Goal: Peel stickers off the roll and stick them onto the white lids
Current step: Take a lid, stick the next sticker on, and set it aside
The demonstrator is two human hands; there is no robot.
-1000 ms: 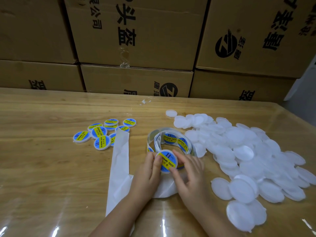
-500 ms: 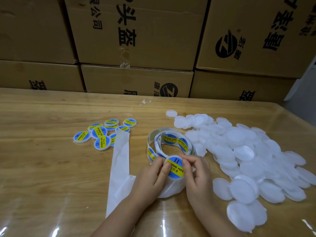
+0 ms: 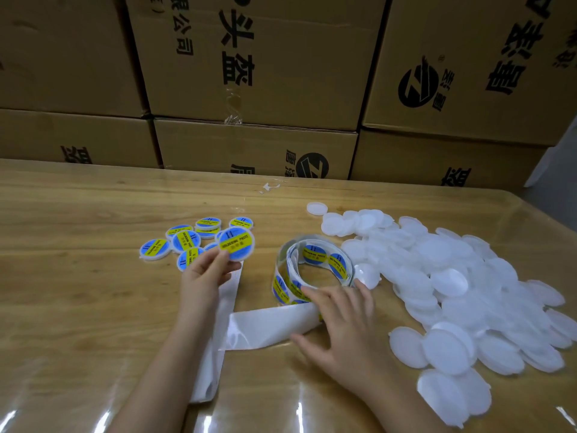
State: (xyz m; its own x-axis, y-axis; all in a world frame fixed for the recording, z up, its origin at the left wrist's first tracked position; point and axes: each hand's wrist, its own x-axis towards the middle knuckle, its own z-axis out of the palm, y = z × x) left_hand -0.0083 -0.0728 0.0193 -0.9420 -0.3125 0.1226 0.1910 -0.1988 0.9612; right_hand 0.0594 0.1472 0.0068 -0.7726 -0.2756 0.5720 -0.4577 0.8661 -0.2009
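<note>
My left hand (image 3: pixel 206 276) pinches a white lid with a blue and yellow sticker (image 3: pixel 236 244) and holds it just above the group of stickered lids (image 3: pixel 184 242) at the left. The sticker roll (image 3: pixel 312 264) stands on edge in the middle of the table, its blue and yellow stickers facing inward. My right hand (image 3: pixel 346 326) lies flat with spread fingers on the roll's near edge and on the empty white backing strip (image 3: pixel 265 326). A large heap of plain white lids (image 3: pixel 452 282) covers the table's right side.
The wooden table (image 3: pixel 78 292) has a glossy clear cover. Stacked cardboard boxes (image 3: pixel 256 89) form a wall along its far edge. The backing strip (image 3: pixel 212 354) trails toward the near edge under my left forearm. A small scrap (image 3: pixel 270 187) lies near the boxes.
Both hands were pressing a sticker onto a lid in front of the roll. Now my left hand has carried that stickered lid left, and my right hand has dropped onto the roll and backing strip.
</note>
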